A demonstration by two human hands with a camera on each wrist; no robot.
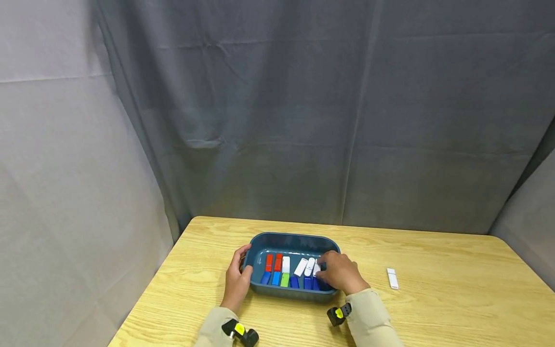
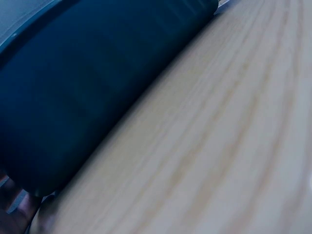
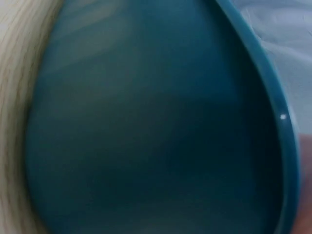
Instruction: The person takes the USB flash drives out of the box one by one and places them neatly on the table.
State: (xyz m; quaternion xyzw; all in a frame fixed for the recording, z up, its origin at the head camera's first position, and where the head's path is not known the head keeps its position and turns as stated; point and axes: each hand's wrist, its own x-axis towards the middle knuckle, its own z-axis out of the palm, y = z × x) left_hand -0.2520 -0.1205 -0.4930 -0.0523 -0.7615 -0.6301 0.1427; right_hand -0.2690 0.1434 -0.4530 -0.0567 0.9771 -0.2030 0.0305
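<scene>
A dark teal tray [image 1: 295, 291] stands on the table with USB sticks lying in two rows inside it. The back row has red sticks [image 1: 269, 262] at the left and white sticks [image 1: 300, 267] toward the right. In front lie blue ones [image 1: 308, 283] and a green one [image 1: 284, 280]. My left hand [image 1: 236, 282] grips the tray's left end, thumb at the rim. Over the right rim reaches my right hand [image 1: 342, 272], its fingertips pinching a white USB stick [image 1: 316, 271] at the right end of the back row. The wrist views mostly show the tray's outer wall [image 3: 146, 122].
One more white USB stick [image 1: 392, 278] lies on the wooden table [image 1: 455, 289] to the right of the tray. A grey curtain [image 1: 277, 120] hangs behind the table, with paler cloth [image 1: 65, 193] at the left side.
</scene>
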